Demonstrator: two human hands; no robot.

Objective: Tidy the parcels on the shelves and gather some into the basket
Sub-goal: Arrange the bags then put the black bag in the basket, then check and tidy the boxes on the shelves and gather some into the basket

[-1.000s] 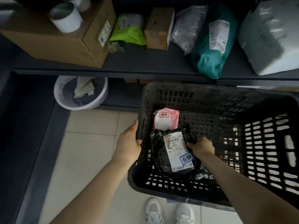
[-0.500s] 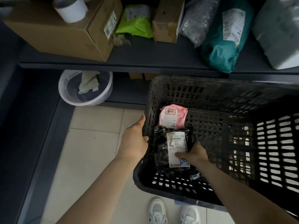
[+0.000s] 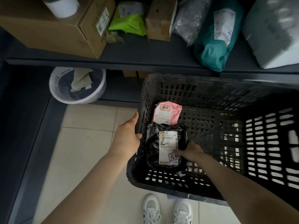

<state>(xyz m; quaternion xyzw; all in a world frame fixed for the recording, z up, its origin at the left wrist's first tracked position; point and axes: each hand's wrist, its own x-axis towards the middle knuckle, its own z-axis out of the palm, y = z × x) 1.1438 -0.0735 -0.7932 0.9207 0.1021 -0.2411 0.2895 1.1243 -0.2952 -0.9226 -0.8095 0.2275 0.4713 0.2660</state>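
A black slatted basket (image 3: 210, 97) fills the lower right. Inside it lie a pink parcel (image 3: 174, 114) with a white label and, nearer me, a black plastic parcel (image 3: 153, 146) with a long white label. My left hand (image 3: 127, 136) grips the basket's left rim, thumb over the edge. My right hand (image 3: 191, 151) is inside the basket, its fingers resting on the black parcel's right side and label. On the shelf (image 3: 145, 50) above stand a green parcel (image 3: 129, 21), a small brown box (image 3: 159, 18), a grey bag (image 3: 189, 18) and a teal parcel (image 3: 215, 46).
A large cardboard box (image 3: 53, 28) with a white cup (image 3: 62, 5) on it sits at the shelf's left. A big grey-white parcel (image 3: 275, 29) is at the right. A white round bin (image 3: 77, 86) stands under the shelf. My shoes (image 3: 166, 210) stand on the tiled floor.
My right hand slid from the black parcel's upper right onto its label and lower right side; the parcel now lies flatter. My left hand kept hold of the rim.
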